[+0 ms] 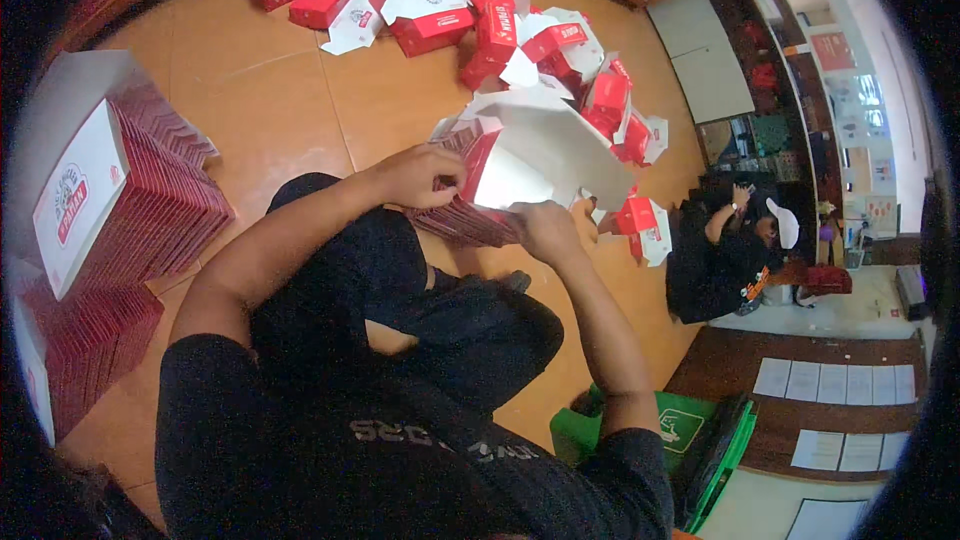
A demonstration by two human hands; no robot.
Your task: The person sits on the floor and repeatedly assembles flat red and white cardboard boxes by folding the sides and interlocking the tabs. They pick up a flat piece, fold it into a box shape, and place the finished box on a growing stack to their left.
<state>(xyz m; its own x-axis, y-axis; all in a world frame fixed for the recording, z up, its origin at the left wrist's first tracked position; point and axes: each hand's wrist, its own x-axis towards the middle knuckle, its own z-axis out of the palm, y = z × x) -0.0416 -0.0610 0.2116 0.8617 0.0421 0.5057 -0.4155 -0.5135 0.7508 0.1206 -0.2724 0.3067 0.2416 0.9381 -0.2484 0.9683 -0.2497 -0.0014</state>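
In front of my crossed legs is a partly unfolded red cardboard food box (545, 145), its white inside facing up. My left hand (435, 178) has its fingers curled at the box's left side. My right hand (548, 230) is closed round the near right edge of the box. Below and between my hands lies a stack of flat red boxes (465, 223), partly covered by my hands and the raised box. How far each hand grips the stack as well as the box I cannot tell.
Tall stacks of flat red boxes (150, 210) stand at my left. Ahead, several folded red and white boxes (430, 25) lie heaped on the orange tiled floor (260, 105). A green bin (690, 435) stands at my right. Farther right is another person (720, 255) in a white cap.
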